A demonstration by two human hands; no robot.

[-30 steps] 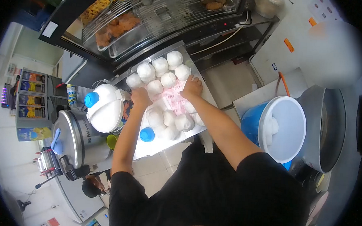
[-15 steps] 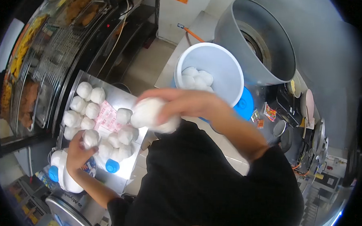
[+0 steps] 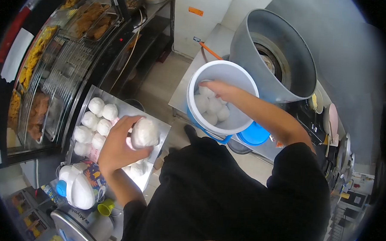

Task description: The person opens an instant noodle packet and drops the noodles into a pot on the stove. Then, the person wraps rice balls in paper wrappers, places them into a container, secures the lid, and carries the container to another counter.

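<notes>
My left hand [image 3: 117,149] is raised over the steel table [image 3: 163,127], its fingers curled round a white plastic-wrapped ball [image 3: 145,132]. On the table beyond that hand, several similar wrapped balls [image 3: 89,120] stand in rows, and a few more are partly hidden under the wrist. Deep inside the white bucket [image 3: 193,84], my right hand [image 3: 218,89] has its fingers closed on another wrapped ball [image 3: 206,92]. Several more balls [image 3: 213,105] lie at the bottom of the bucket around it.
A blue lid [image 3: 253,134] lies beside the bucket, and a large grey metal cylinder [image 3: 243,49] stands behind it. A glass food display [image 3: 71,50] borders the left side. Nearer me are a white jug [image 3: 78,192], a green cup [image 3: 105,207] and a large steel pot [image 3: 78,227].
My right hand has carried its wrapped ball from above the table's edge into the bucket. My left hand has lifted a ball off the table and moved right. The view has shifted slightly.
</notes>
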